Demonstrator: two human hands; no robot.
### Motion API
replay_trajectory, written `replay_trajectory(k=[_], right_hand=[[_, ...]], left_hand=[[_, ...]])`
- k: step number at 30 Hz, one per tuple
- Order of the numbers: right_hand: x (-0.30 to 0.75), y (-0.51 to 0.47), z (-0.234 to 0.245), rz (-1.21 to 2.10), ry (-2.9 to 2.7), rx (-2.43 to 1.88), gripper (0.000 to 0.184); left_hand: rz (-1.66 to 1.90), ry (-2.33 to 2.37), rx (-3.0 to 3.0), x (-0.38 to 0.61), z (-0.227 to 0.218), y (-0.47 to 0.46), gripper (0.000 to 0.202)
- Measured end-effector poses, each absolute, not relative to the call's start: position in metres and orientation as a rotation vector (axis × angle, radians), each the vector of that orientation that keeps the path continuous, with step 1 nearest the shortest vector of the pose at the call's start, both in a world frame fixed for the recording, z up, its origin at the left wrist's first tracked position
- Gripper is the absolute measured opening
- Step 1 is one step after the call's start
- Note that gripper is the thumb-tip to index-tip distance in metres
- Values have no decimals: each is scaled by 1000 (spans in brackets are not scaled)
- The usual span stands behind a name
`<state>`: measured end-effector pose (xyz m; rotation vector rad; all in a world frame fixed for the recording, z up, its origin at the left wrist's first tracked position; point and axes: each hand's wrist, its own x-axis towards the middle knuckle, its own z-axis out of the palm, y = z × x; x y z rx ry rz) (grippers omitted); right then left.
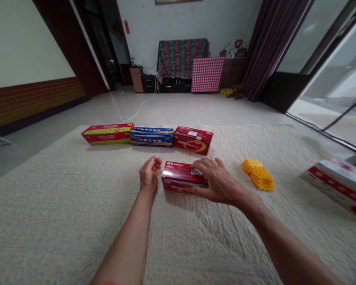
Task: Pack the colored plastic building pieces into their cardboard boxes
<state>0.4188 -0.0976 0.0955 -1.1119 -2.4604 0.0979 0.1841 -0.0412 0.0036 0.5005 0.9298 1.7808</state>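
A red carton (178, 176) lies on the cream quilted mat (62, 206) right in front of me. My right hand (216, 180) grips its right end, fingers over the top and thumb along the front. My left hand (150, 172) hovers just off the carton's left end, fingers loosely curled and apart, holding nothing. Behind it stand three cartons in a row: a red and green one (108, 133), a blue one (151, 136) and a red one (192, 139).
A yellow ridged object (258, 174) lies on the mat to the right. A larger red and white box (339, 186) sits at the far right edge. Beyond the mat are tiled floor, a white cable (139, 107), draped furniture and glass doors.
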Motion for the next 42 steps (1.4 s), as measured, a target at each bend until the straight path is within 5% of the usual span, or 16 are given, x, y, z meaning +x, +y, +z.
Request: replay_trajectory(k=[12,23,42], right_hand=[[428,-82,91,214,-2481,-1086,40],[588,-3,138,71,-2203,-1529,50],[638,90,85,-89,-2110,-1743,50]], left_hand=[[1773,1015,525,185,-1,-39,26],[1717,1157,644,188,-2,-41,29],[1686,1225,705,188,-7,-40,29]])
